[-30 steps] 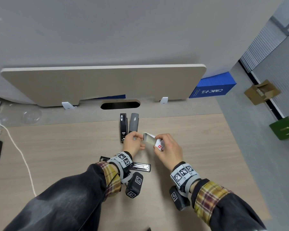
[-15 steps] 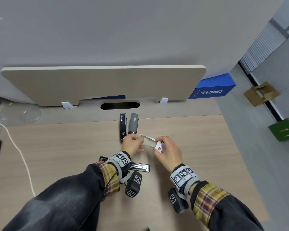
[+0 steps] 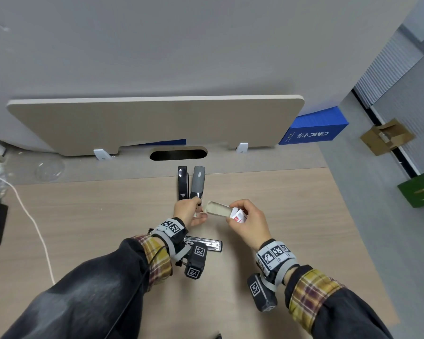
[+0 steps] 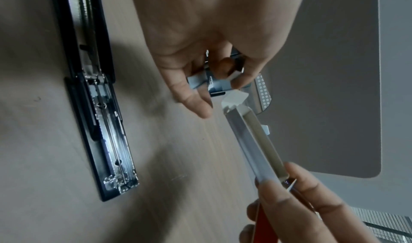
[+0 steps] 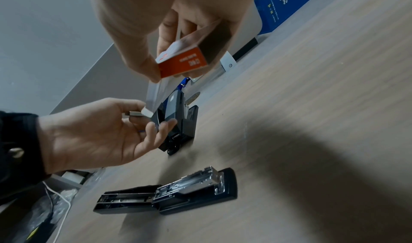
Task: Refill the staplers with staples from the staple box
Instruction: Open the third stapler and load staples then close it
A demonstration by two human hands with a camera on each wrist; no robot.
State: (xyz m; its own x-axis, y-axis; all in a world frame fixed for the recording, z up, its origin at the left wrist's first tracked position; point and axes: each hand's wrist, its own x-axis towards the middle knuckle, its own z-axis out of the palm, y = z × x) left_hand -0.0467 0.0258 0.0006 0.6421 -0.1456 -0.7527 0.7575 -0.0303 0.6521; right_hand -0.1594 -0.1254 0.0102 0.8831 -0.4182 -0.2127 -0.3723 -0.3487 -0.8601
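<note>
Red-and-white staple box sits pinched in the right hand at frame centre, its tray slid out toward the left hand, which pinches a staple strip above the opened stapler on the desk

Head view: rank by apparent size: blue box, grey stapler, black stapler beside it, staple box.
1. blue box
2-3. grey stapler, black stapler: alike, unranked; a hand hides the grey one's near end
4. staple box, partly hidden in the right hand
</note>
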